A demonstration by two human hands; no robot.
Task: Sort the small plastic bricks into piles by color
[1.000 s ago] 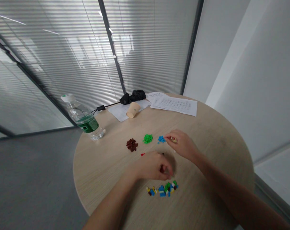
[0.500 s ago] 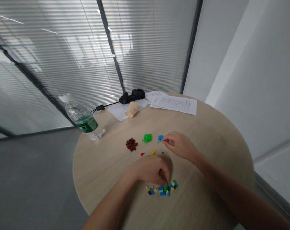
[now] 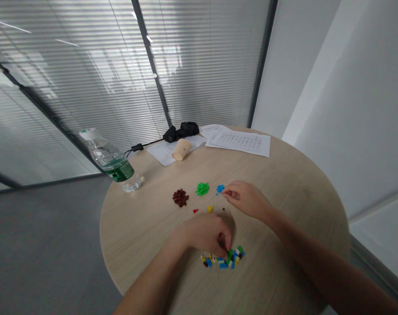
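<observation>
From the head camera's view, the person stood at a round light-wood table point(image 3: 294, 227) with both bare forearms reaching in. The left hand point(image 3: 207, 234) was curled over, its fingertips point(image 3: 225, 247) pressed into a mixed pile of tiny plastic bricks point(image 3: 222, 259) in blue, green, yellow, white and dark brown, which lay directly below the hand. The hand hid whether those fingers had hold of a brick, so I could not tell.

The right hand point(image 3: 246, 199) was drawn into a pinch, thumb and fingers together, just beside a small heap of bright blue bricks point(image 3: 220, 188) at its fingertips. Anything between them was too small to make out. Farther left of that hand sat a heap of bright green bricks point(image 3: 202, 188), then a heap of dark brown bricks point(image 3: 180, 197). Between the two hands lay a single yellow brick point(image 3: 210, 209), with a tiny red brick point(image 3: 195, 211) to its left.

Well beyond the hands, a clear plastic water bottle with a green label point(image 3: 111, 161) lay on its side at the table's edge. Past it were a tan paper cup on its side point(image 3: 182, 149), a white sheet point(image 3: 166, 153), printed papers point(image 3: 238, 142) and a black cloth bundle point(image 3: 181, 133).
</observation>
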